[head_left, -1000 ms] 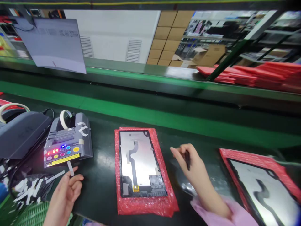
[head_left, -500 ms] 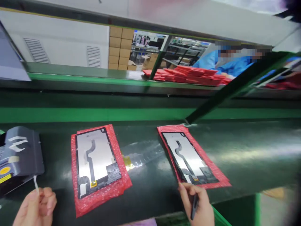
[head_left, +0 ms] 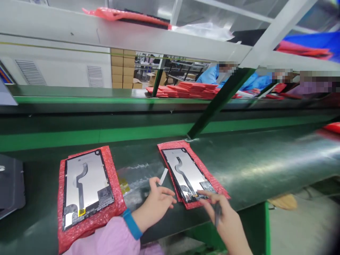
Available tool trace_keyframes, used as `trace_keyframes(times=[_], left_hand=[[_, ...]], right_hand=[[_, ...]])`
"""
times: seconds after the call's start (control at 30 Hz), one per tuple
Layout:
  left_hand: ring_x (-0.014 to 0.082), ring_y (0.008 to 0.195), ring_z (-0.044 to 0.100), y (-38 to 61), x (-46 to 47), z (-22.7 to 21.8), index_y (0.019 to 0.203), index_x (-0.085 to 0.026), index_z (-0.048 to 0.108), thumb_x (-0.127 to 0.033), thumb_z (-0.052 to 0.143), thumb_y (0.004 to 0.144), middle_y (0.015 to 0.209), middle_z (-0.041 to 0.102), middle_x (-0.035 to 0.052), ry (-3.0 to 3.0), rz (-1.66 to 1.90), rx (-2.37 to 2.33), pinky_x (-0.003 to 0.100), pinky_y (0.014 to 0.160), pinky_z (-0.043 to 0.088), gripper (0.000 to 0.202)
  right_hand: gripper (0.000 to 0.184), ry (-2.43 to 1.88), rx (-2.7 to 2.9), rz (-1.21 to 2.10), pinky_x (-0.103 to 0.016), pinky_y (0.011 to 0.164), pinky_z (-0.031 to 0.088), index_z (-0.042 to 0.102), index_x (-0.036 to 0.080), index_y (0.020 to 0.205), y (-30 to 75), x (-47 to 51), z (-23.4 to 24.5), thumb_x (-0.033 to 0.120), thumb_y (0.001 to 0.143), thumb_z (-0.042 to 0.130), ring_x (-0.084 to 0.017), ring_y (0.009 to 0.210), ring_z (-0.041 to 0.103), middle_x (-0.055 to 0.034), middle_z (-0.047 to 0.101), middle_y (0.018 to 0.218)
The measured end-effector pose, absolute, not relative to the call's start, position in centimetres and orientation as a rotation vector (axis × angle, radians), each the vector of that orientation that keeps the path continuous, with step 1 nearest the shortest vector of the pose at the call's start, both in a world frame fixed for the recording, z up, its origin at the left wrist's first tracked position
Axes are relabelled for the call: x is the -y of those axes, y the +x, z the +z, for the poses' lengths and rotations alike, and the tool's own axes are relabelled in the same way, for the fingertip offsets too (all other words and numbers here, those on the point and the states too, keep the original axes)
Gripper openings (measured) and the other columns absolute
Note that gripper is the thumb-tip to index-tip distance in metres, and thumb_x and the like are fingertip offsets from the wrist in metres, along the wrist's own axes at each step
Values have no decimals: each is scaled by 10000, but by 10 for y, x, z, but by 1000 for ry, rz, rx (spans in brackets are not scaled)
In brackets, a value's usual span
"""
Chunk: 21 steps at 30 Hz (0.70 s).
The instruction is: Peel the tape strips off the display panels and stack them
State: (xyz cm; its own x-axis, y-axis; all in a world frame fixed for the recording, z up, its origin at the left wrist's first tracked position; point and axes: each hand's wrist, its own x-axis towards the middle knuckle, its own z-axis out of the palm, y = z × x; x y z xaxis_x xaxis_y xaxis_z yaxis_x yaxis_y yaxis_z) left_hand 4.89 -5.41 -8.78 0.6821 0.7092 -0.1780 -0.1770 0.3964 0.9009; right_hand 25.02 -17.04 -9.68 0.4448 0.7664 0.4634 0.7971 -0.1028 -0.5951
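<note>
Two display panels lie back-up on red bubble wrap on the dark green belt. My left hand (head_left: 157, 202) pinches a short white tape strip (head_left: 163, 176) just left of the right-hand panel (head_left: 188, 174). At that panel's near corner my right hand (head_left: 222, 219) touches it with a fingertip while gripping a dark pen-like tool (head_left: 217, 214). The left-hand panel (head_left: 84, 184) on its red wrap (head_left: 87, 226) lies untouched beside my pink sleeve (head_left: 111, 239).
A grey tape dispenser (head_left: 10, 186) stands at the left edge. A slanted green post (head_left: 212, 106) meets the belt behind the right panel. Stacks of red wrapped pieces (head_left: 191, 89) sit on the far shelf, with people in blue beyond. The belt's front edge drops off at right.
My left hand has carried the tape strip from the dispenser across to the right-hand panel. The view has swung right and up; my right hand stays at the panel's near corner.
</note>
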Motion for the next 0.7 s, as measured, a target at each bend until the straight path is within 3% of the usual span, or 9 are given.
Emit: trace_keyframes(times=[0.17, 0.4, 0.57, 0.7], left_hand=[[62, 658, 570, 98, 30, -98, 1058, -233, 313, -77, 739, 748, 950, 534, -27, 1080, 590, -758, 188, 600, 482, 549], [52, 582, 502, 129, 5, -107, 1197, -170, 501, -193, 668, 930, 909, 539, -13, 1140, 575, -914, 146, 457, 432, 316], [45, 523, 497, 133, 1, -113, 1165, -152, 547, -215, 664, 953, 808, 551, -40, 1149, 521, -928, 147, 440, 431, 251], [51, 522, 461, 129, -5, -111, 1112, -149, 555, -178, 656, 945, 781, 531, -49, 1159, 592, -934, 160, 456, 403, 197]], right_hand=[[405, -2208, 854, 66, -378, 625, 512, 406, 288, 834, 308, 153, -85, 665, 798, 547, -297, 748, 713, -104, 748, 893], [330, -2220, 938, 99, -350, 571, 438, 403, 288, 729, 337, 113, -78, 548, 674, 599, -255, 590, 624, -31, 674, 681], [272, -2209, 980, 48, -331, 533, 370, 409, 283, 724, 324, 112, -67, 518, 743, 546, -221, 498, 553, -17, 688, 691], [272, -2148, 1002, 30, -326, 561, 411, 377, 281, 741, 318, 116, -64, 498, 766, 539, -216, 553, 589, -26, 707, 772]])
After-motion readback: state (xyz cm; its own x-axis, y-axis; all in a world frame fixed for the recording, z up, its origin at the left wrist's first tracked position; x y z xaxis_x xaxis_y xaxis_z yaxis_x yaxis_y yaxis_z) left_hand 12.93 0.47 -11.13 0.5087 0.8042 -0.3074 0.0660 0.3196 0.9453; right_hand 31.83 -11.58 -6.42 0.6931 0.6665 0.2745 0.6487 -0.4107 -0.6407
